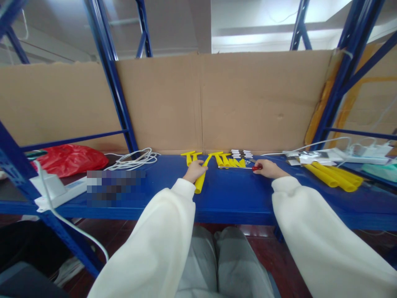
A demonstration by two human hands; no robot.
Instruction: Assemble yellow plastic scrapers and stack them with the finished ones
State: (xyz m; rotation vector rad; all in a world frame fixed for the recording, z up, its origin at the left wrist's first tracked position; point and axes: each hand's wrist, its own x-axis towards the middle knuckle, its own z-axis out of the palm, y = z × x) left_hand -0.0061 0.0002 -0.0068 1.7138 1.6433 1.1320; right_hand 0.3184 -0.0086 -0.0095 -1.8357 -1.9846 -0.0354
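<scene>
My left hand (195,170) is closed around a yellow T-shaped piece with a tube-like body (201,182), tilted above the blue shelf surface (231,198). My right hand (267,169) grips the red handle of a screwdriver (257,168), whose thin metal shaft points left towards several yellow T-shaped pieces (218,159) standing in a row. Two more yellow T-shaped pieces (188,158) stand just beyond my left hand. Small yellow parts (238,163) lie behind the screwdriver shaft. A stack of small white and black pieces (242,154) sits behind them.
Yellow tubes (335,176) lie at right, near power strips and cables (366,153). At left are a coiled white cable (136,159), a red plastic bag (74,159) and a white power strip (66,192). Cardboard (161,103) walls the back between blue posts (111,78).
</scene>
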